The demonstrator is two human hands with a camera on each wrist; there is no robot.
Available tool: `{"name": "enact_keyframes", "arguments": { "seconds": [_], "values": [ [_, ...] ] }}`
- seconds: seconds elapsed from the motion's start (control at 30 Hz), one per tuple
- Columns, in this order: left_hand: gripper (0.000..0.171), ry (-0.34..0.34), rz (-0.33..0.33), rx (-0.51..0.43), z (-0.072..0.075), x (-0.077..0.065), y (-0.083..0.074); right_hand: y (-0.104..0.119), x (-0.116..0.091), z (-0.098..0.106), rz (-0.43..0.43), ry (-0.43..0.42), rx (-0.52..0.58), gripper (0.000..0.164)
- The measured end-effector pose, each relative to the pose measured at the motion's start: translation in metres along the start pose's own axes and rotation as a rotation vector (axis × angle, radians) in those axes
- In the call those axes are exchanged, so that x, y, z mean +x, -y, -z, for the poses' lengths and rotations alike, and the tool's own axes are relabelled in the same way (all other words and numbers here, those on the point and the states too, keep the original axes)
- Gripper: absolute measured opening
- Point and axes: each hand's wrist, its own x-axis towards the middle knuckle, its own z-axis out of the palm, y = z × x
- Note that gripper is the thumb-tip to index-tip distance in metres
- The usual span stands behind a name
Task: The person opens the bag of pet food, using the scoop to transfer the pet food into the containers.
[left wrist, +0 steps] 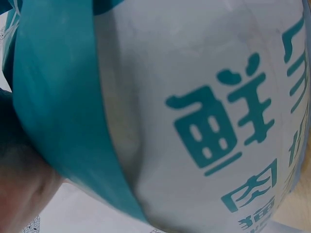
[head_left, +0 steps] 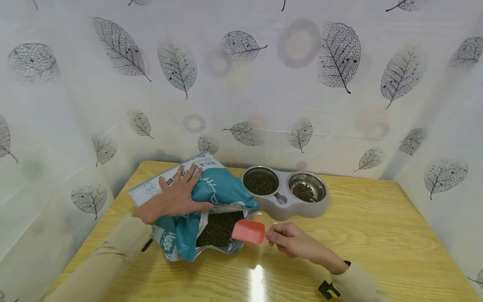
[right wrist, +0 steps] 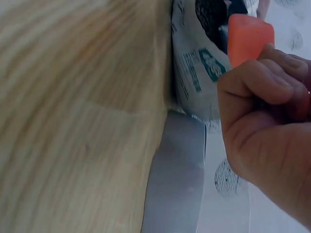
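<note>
A teal and white pet food bag lies on its side, its mouth facing the near right. Brown kibble shows inside the opening. My left hand rests on top of the bag with its fingers spread; in the left wrist view the printed bag fills most of the picture. With curled fingers, my right hand grips the handle of a pink scoop just outside the bag's mouth. The right wrist view shows the scoop beyond my knuckles; what it contains cannot be made out.
Behind the scoop stands a grey double feeder with two metal bowls. Kibble lies in the left bowl, and a smaller heap in the right bowl. The wooden table meets a leaf-patterned curtain at the back and sides.
</note>
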Motion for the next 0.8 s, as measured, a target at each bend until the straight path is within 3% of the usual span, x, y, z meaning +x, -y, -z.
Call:
{"name": "enact_keyframes", "arguments": {
  "seconds": [0.3,0.5,0.67,0.8],
  "values": [
    [0.121,0.005,0.005,-0.001,0.000,0.000,0.001,0.005,0.020,-0.032,-0.035,-0.029,-0.107,0.043],
    [0.121,0.008,0.004,0.003,0.000,0.001,0.001,0.012,0.030,-0.047,-0.069,-0.048,-0.119,0.040],
    [0.121,0.004,0.003,0.001,0.000,0.002,0.001,0.012,0.040,-0.058,-0.036,-0.086,-0.181,0.040],
    [0.121,0.007,0.005,0.001,0.000,0.002,0.000,0.010,0.044,-0.063,-0.033,-0.075,-0.140,0.039]
  ]
}}
